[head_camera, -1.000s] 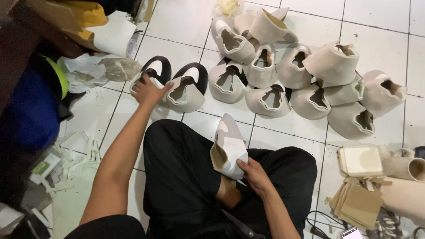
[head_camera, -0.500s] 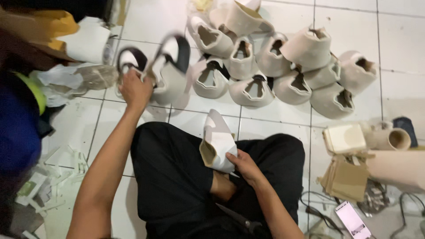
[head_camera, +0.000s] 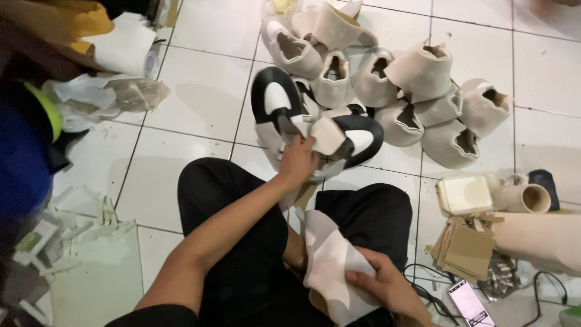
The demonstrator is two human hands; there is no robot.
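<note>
Far left I see paper scraps (head_camera: 72, 233) on the tiled floor (head_camera: 200, 115) and a white paper roll (head_camera: 124, 48). My left hand (head_camera: 298, 162) has its grip closed on a pair of black-and-white shoe uppers (head_camera: 315, 121), raised above my lap in front of the pile of beige uppers (head_camera: 399, 91). My right hand (head_camera: 387, 284) pinches a white-and-beige upper piece (head_camera: 330, 266) on my knee. Right: cardboard pieces (head_camera: 466, 251), a phone (head_camera: 471, 303).

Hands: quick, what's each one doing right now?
Left hand: closed on two black-and-white shoe uppers.
Right hand: closed on a beige-and-white shoe upper.
</note>
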